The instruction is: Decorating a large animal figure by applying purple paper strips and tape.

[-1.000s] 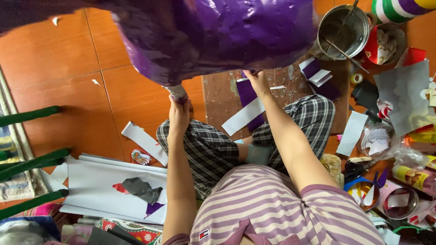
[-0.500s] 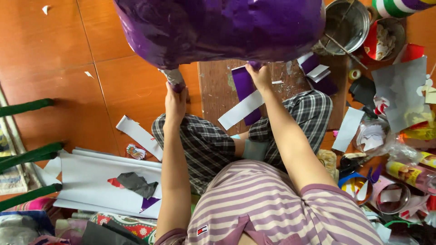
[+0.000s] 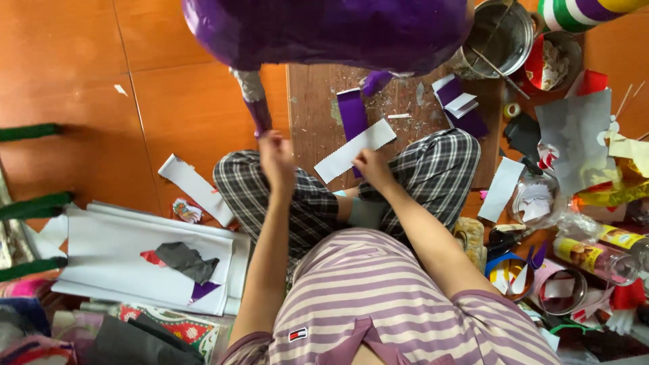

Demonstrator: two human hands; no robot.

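Striped shirt (image 3: 378, 290), plaid trousers (image 3: 433, 169)

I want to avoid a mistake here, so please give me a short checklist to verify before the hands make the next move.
1. Right hand touches the white paper strip: ok.
2. Left hand is below the purple-wrapped leg of the big purple figure; contact: cannot tell.
3. Strip lies over the purple paper piece on the wooden board: ok.
4. Glue on the strip: cannot tell.
5. Metal pot stands apart from both hands: ok.
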